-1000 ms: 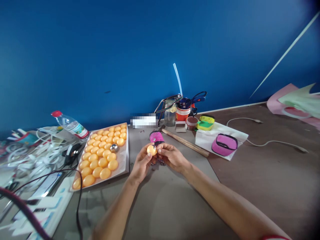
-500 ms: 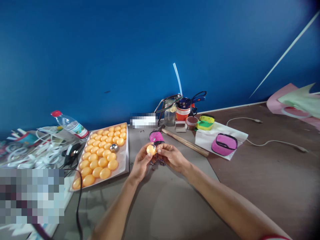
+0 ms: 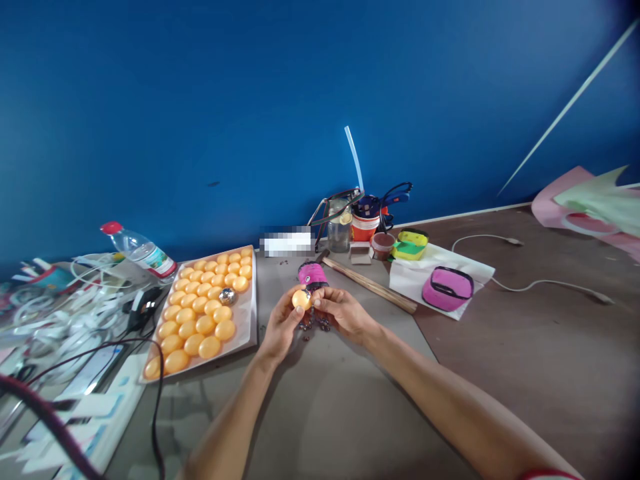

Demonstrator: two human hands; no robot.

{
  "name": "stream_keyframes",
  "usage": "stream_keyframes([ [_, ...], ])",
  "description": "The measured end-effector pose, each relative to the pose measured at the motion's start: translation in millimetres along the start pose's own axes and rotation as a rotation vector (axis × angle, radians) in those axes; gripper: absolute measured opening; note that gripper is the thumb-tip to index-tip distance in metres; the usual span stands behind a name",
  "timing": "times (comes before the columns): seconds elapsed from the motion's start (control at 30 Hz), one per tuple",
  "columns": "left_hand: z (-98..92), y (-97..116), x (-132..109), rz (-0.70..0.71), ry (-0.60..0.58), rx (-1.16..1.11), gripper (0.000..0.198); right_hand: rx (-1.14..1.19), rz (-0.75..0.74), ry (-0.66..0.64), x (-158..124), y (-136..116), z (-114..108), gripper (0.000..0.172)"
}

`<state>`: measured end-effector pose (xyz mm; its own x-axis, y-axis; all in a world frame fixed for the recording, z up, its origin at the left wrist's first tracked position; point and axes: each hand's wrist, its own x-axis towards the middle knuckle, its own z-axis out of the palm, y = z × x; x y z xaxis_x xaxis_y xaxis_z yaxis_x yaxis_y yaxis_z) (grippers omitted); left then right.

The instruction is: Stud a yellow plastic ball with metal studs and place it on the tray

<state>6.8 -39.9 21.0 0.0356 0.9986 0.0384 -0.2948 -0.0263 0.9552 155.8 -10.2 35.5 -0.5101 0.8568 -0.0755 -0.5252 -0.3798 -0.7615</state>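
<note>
Between the thumb and fingers of my left hand [image 3: 281,325] is an orange table tennis ball [image 3: 301,300], held up over the mat. My right hand [image 3: 343,310] is pinched at the ball's right side; whatever is in its fingertips is too small to make out. Just beyond the fingers lies a small magenta pouch [image 3: 312,272] with a black edge. Small dark shiny pieces [image 3: 307,327] are scattered on the grey mat [image 3: 330,413] under and between my hands.
To the left, a shallow tray [image 3: 245,325] holds rows of orange balls and one silvery patterned ball [image 3: 227,296]. Behind it leans a bottle [image 3: 145,255]. A wooden stick [image 3: 370,285], a glass jar [image 3: 339,233] and another magenta pouch [image 3: 447,289] are farther right. Cables clutter the left.
</note>
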Motion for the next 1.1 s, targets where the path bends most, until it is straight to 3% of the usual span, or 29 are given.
stream_keyframes([
  [0.5, -5.8, 1, 1, 0.091, -0.057, 0.286, 0.044, -0.119, 0.044, 0.021, 4, 0, -11, 0.027],
  [0.73, -2.9, 9, -1, 0.129, -0.064, 0.47, 0.043, -0.149, 0.14, 0.061, 3, -5, -10, 0.03],
  [1.1, -4.4, 3, 1, 0.158, -0.064, 0.566, 0.045, -0.127, 0.201, 0.111, 2, -7, -10, 0.031],
])
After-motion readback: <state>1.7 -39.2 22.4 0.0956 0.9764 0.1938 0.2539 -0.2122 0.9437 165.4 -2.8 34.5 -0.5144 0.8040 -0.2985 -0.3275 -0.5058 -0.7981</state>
